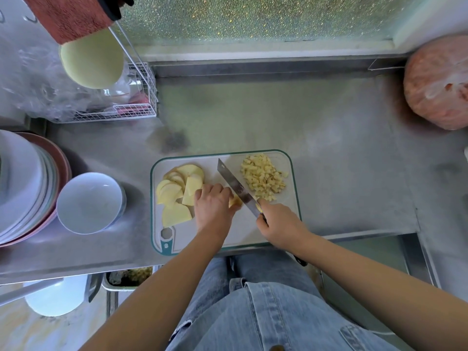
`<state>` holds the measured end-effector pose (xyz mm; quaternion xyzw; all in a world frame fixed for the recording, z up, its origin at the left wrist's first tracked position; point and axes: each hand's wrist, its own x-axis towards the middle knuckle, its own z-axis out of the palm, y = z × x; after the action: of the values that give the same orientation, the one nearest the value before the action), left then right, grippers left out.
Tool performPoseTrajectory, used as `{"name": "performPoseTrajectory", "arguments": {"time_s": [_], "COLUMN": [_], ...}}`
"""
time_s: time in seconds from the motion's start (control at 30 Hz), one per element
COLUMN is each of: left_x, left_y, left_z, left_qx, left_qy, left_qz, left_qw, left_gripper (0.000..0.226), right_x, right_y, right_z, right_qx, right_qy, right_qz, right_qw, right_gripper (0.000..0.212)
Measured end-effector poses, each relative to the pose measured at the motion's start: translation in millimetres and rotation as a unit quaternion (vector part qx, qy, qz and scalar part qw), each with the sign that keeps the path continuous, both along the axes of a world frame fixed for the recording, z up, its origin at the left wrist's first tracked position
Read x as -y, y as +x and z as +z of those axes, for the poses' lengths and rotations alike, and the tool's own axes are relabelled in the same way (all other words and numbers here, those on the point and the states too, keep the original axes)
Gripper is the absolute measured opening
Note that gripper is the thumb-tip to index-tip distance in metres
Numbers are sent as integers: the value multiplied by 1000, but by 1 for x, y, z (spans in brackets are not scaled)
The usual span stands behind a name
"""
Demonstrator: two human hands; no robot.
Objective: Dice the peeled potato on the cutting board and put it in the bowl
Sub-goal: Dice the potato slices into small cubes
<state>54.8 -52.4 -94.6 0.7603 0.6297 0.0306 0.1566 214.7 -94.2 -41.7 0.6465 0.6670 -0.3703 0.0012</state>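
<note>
A white cutting board [291, 198] with a teal rim lies on the steel counter. Potato slices [177, 191] are fanned over its left part. A heap of diced potato [263, 177] sits at its far right. My left hand [214, 206] curls over a small stack of potato strips [235, 200] in the middle of the board. My right hand [277, 222] grips the handle of a knife [235, 186], whose blade lies against the strips right beside my left fingers. An empty white bowl [90, 202] stands left of the board.
A stack of plates [22, 188] rises at the far left, behind the bowl. A wire rack [141, 97] with plastic bags stands at the back left. A pink bagged lump [435, 82] sits at the back right. The counter's front edge runs just below the board.
</note>
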Motion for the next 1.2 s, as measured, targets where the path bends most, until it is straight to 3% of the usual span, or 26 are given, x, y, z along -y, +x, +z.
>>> {"name": "performPoseTrajectory", "arguments": {"time_s": [0.47, 0.77, 1.2], "left_x": [-1, 1, -3], "left_y": [-10, -11, -7], "left_z": [1, 4, 10], "left_qx": [34, 26, 3], "left_qy": [14, 21, -15], "left_qz": [-16, 5, -5], "left_qw": [999, 999, 1000], "left_gripper": [33, 17, 11], "right_x": [-8, -5, -1], "right_y": [-2, -3, -11], "right_z": [-14, -3, -19], "right_qx": [-39, -5, -8], "right_qy": [39, -2, 10], "right_qz": [-33, 12, -9], "right_qw": [998, 1000, 1000], "right_gripper": [6, 32, 16]}}
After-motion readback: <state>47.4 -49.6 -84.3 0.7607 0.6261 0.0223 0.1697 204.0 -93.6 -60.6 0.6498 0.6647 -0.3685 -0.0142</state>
